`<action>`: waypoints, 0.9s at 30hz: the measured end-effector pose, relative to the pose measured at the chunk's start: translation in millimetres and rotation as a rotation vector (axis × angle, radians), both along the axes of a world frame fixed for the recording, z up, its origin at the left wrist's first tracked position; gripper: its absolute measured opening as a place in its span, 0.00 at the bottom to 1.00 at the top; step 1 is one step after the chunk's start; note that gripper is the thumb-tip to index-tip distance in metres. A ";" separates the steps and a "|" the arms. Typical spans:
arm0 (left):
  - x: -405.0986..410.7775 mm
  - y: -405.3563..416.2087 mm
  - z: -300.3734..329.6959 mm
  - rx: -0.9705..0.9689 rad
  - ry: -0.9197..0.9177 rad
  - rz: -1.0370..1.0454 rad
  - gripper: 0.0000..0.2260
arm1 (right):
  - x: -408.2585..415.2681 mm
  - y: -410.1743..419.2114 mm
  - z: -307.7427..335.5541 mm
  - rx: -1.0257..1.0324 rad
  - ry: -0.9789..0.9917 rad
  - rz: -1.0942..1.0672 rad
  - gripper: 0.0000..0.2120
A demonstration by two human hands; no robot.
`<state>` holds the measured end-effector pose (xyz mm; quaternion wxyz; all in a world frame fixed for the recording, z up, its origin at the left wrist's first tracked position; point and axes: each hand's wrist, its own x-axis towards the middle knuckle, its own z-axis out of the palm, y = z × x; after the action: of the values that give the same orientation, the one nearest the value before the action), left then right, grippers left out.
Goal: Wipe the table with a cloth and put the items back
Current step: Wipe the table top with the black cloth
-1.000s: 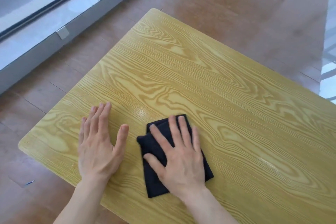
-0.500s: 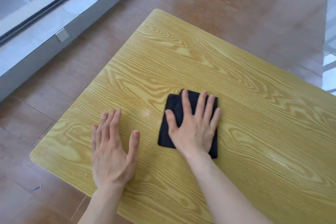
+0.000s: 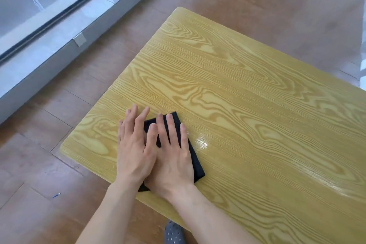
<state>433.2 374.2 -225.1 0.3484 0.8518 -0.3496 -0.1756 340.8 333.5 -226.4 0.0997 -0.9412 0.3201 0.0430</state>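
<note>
No brand, label or writing can be read on anything in view. Both hands lie flat, palms down, fingers extended and slightly spread, side by side near the surface's near-left corner. The right hand presses on a folded black cloth, covering most of it; it grips nothing, only bears down with an open palm. The left hand lies open just beside it, its thumb side touching and partly overlapping the right hand, its fingers reaching past the cloth's left edge onto bare yellow wood grain. The cloth's far corner shows between the fingertips, its near-right corner beside the right wrist. A grey perforated shoe shows on the floor below the surface's near edge.
</note>
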 end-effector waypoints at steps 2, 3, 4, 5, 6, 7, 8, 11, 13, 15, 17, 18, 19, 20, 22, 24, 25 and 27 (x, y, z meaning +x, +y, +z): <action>-5.3 10.3 0.1 0.068 -0.110 -0.025 0.26 | -9.2 9.9 1.0 0.000 0.015 0.026 0.39; -10.5 15.4 0.1 0.097 -0.162 -0.044 0.25 | -14.6 12.8 1.6 0.002 0.023 0.042 0.39; -16.3 19.4 0.5 0.117 -0.191 -0.059 0.25 | -20.2 13.9 1.9 0.004 0.026 0.053 0.39; -22.5 21.5 1.5 0.128 -0.198 -0.069 0.25 | -26.6 13.2 2.1 0.010 0.021 0.057 0.38; -28.7 22.4 3.0 0.134 -0.195 -0.077 0.25 | -34.5 12.0 2.6 0.021 0.009 0.053 0.37; -33.8 23.2 4.3 0.136 -0.190 -0.084 0.25 | -42.7 10.8 3.0 0.037 -0.006 0.046 0.36; -39.2 22.8 5.9 0.136 -0.189 -0.094 0.26 | -52.8 9.2 3.9 0.053 -0.023 0.033 0.35; -52.8 18.3 11.2 0.132 -0.201 -0.130 0.26 | -84.1 3.2 9.0 0.080 -0.071 -0.032 0.33; -61.6 13.6 13.8 0.134 -0.216 -0.159 0.26 | -101.5 -1.3 10.9 0.068 -0.081 -0.082 0.32; -70.5 9.0 15.9 0.128 -0.216 -0.173 0.25 | -117.2 -6.3 12.4 0.048 -0.071 -0.137 0.32; -78.1 5.6 16.8 0.119 -0.205 -0.178 0.25 | -132.0 -11.5 13.3 0.025 -0.051 -0.196 0.33; -82.5 4.1 16.9 0.117 -0.203 -0.186 0.25 | -140.5 -14.2 13.6 0.016 -0.041 -0.226 0.33; -86.9 3.2 16.9 0.116 -0.204 -0.195 0.25 | -149.1 -16.8 13.7 0.008 -0.034 -0.256 0.33; -91.3 2.6 16.6 0.115 -0.204 -0.204 0.25 | -157.3 -19.4 14.0 -0.001 -0.024 -0.285 0.33; -100.1 2.7 15.6 0.115 -0.208 -0.228 0.25 | -173.0 -23.0 13.4 -0.024 0.008 -0.343 0.34; -110.2 4.3 14.5 0.121 -0.216 -0.256 0.24 | -188.0 -23.6 12.4 -0.049 0.034 -0.410 0.34; -116.6 4.8 14.2 0.122 -0.218 -0.275 0.24 | -195.4 -23.1 11.7 -0.060 0.040 -0.454 0.35; -131.1 5.1 13.6 0.116 -0.213 -0.326 0.24 | -206.7 -20.5 9.9 -0.078 0.053 -0.554 0.35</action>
<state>302.1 379.4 -211.5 0.2268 0.8164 -0.5070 -0.1582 134.1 313.0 -216.5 0.0629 -0.8196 0.5689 0.0265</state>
